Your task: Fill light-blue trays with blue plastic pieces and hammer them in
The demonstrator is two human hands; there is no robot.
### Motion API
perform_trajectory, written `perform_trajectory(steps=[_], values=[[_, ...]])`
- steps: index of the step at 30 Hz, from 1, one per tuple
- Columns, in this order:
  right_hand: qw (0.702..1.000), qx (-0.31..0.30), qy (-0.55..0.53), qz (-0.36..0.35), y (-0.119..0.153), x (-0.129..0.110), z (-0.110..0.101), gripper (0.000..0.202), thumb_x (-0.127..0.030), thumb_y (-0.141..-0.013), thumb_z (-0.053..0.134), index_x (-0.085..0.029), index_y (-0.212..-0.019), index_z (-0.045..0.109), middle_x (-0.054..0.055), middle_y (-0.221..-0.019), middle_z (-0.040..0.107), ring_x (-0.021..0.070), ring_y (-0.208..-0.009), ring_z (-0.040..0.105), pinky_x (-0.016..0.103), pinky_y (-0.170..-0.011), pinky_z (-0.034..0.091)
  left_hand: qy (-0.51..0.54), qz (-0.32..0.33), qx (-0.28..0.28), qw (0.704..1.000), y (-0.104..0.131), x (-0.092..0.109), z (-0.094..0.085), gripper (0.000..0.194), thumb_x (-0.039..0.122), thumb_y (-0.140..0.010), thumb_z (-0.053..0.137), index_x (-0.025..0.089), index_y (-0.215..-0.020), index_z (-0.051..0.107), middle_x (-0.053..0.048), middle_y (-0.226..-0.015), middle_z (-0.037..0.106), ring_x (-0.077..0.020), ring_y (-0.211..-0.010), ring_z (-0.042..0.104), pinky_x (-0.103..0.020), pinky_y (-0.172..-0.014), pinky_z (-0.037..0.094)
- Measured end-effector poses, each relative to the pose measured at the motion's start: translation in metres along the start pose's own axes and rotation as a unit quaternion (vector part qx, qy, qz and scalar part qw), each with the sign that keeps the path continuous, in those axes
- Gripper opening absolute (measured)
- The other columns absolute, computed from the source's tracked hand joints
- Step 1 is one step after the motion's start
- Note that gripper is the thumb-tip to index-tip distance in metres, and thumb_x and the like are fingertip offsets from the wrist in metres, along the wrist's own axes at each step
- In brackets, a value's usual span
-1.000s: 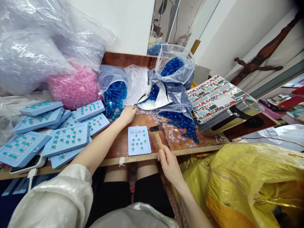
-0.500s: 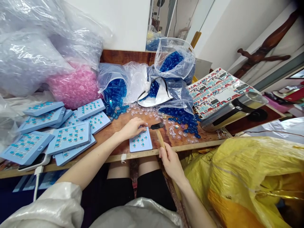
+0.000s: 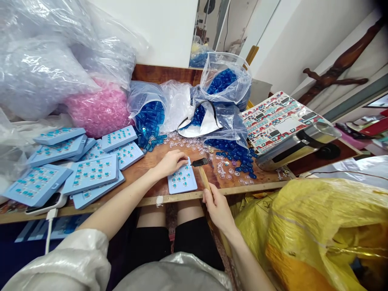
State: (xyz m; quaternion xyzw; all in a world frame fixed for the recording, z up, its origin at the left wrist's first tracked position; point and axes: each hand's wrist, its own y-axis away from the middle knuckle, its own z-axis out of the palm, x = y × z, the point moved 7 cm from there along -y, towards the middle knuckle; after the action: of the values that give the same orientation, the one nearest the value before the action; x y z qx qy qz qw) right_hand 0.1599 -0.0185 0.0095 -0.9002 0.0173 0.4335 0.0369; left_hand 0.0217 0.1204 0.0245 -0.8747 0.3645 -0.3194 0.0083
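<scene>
In the head view, the light blue panel (image 3: pixel 183 181) lies on the table (image 3: pixel 154 186) near its front edge, in front of the person; careful work here seems to call for the panel flat and square, with light fingertip pressure so that its small teal pieces do not shift; the hammer (image 3: pixel 204 178) is best held loosely and low, its black head clear of the left fingertips, and any tap short, straight down and gentle, since the plastic looks easy to crack or mark; the loose clear rings (image 3: pixel 230 171) and dark blue pieces (image 3: pixel 242 160) beyond are better left out from under the panel. The left hand (image 3: pixel 172 162) reaches in from the left, palm down, wrist nearly level, fingers bent and close together over the panel's far part; whether its grip pinches a small piece cannot be told; the right hand (image 3: pixel 218 208) comes up from the lower right, its grip closed around the lower handle, thumb and fingers wrapped, the handle slanting away to the head just beside the panel's far right corner.
</scene>
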Motion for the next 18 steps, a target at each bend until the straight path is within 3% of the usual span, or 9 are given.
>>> perform_trajectory(steps=[5, 9, 12, 14, 16, 18], values=[[1.000, -0.004, 0.017, -0.001, -0.004, -0.006, -0.002, 0.031, -0.032, -0.091, 0.031, -0.016, -0.105, 0.053, 0.001, -0.065, 0.058, 0.0153, -0.059, 0.055, 0.025, -0.059, 0.041, -0.046, 0.006, -0.014, 0.999, 0.000, 0.002, 0.002, 0.020, 0.028, -0.083, 0.052, 0.015, -0.089, 0.065, -0.007, -0.084, 0.057, -0.0178, -0.083, 0.055, -0.030, -0.079, 0.044], [0.998, 0.003, 0.049, -0.024, -0.017, -0.018, -0.005, 0.033, -0.030, -0.091, 0.030, -0.016, -0.115, 0.049, 0.008, -0.086, 0.064, 0.0192, -0.075, 0.060, 0.028, -0.068, 0.043, -0.049, -0.007, -0.012, 0.999, 0.001, 0.003, 0.003, 0.018, 0.027, -0.081, 0.054, 0.014, -0.087, 0.065, -0.007, -0.082, 0.056, -0.0178, -0.081, 0.055, -0.030, -0.078, 0.044], [0.997, -0.036, 0.069, -0.030, -0.023, -0.021, -0.001, 0.033, -0.028, -0.091, 0.030, -0.018, -0.116, 0.049, 0.008, -0.087, 0.065, 0.0213, -0.079, 0.061, 0.030, -0.070, 0.043, -0.054, -0.014, -0.008, 0.998, 0.002, 0.003, 0.004, 0.018, 0.027, -0.080, 0.054, 0.014, -0.086, 0.066, -0.007, -0.081, 0.056, -0.0179, -0.079, 0.055, -0.030, -0.076, 0.045], [0.997, -0.024, 0.063, -0.030, -0.022, -0.021, -0.004, 0.033, -0.028, -0.091, 0.030, -0.018, -0.116, 0.048, 0.008, -0.090, 0.064, 0.0212, -0.082, 0.061, 0.030, -0.072, 0.043, -0.036, -0.017, -0.008, 0.999, 0.002, 0.000, 0.003, 0.020, 0.029, -0.080, 0.055, 0.015, -0.091, 0.065, -0.006, -0.083, 0.057, -0.0172, -0.079, 0.056, -0.029, -0.076, 0.045], [0.999, 0.014, 0.048, -0.022, -0.017, -0.018, -0.010, 0.032, -0.030, -0.091, 0.030, -0.018, -0.116, 0.047, 0.007, -0.090, 0.063, 0.0200, -0.081, 0.060, 0.029, -0.071, 0.042, -0.014, -0.022, 0.016, 1.000, -0.002, -0.009, -0.003, 0.025, 0.029, -0.081, 0.054, 0.016, -0.100, 0.063, -0.006, -0.088, 0.058, -0.0163, -0.081, 0.056, -0.028, -0.077, 0.045], [0.999, 0.029, 0.032, -0.007, -0.012, -0.011, -0.011, 0.030, -0.032, -0.091, 0.030, -0.017, -0.110, 0.049, 0.004, -0.076, 0.060, 0.0176, -0.069, 0.057, 0.027, -0.065, 0.041, -0.032, -0.034, 0.071, 0.996, -0.009, -0.026, -0.017, 0.028, 0.022, -0.083, 0.048, 0.015, -0.107, 0.060, -0.008, -0.097, 0.059, -0.0169, -0.088, 0.055, -0.029, -0.082, 0.044]])
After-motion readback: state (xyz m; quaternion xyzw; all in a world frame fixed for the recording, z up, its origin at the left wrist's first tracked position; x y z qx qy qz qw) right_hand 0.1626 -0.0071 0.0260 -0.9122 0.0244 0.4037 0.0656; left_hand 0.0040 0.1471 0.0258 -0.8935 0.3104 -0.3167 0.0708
